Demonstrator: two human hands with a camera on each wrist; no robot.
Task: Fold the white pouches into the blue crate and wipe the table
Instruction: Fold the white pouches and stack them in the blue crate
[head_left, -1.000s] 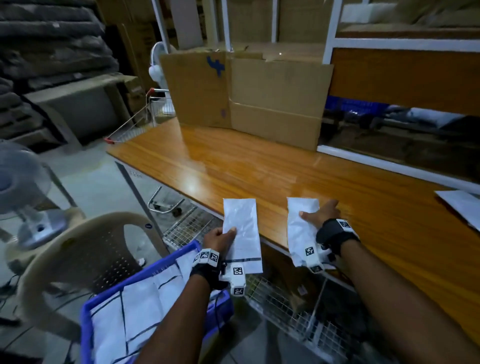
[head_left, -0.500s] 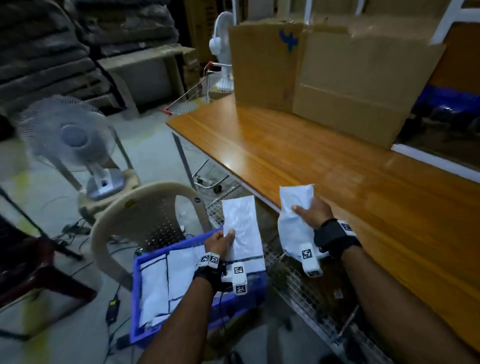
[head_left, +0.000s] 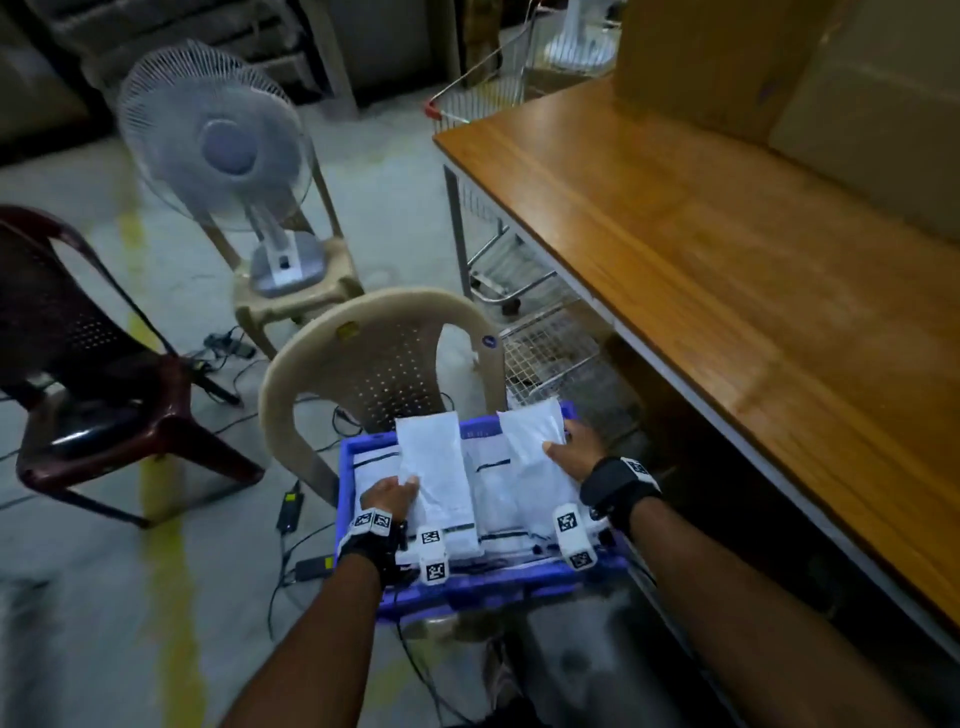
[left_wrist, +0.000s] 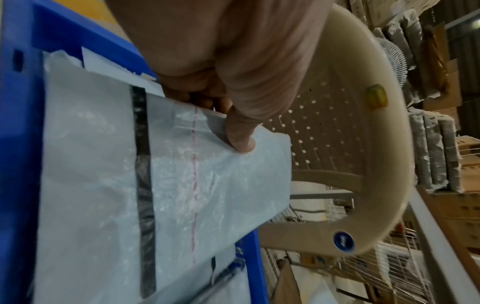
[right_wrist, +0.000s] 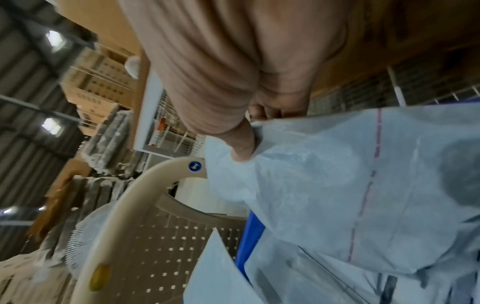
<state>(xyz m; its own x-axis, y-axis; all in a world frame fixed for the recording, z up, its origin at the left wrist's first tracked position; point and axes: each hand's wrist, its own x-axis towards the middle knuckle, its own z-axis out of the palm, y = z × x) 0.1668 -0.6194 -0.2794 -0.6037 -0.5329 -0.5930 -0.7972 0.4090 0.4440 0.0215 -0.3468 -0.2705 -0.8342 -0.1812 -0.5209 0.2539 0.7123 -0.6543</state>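
Holding two white pouches (head_left: 434, 467), one per hand, over one blue crate (head_left: 498, 584)

Floor, chairs and table around us

We saw a grey floor (head_left: 78, 597) with a yellow line (head_left: 166, 519) bearing a beige chair (head_left: 384, 332), a dark red chair (head_left: 78, 364), a stool (head_left: 291, 301) and cables (head_left: 291, 561). A fan (head_left: 218, 150) stood on the stool. The crate (head_left: 467, 587) sat on the beige chair, pouches (head_left: 498, 499) lying inside. The wooden table (head_left: 753, 291) at our right carried cardboard boxes (head_left: 779, 67).
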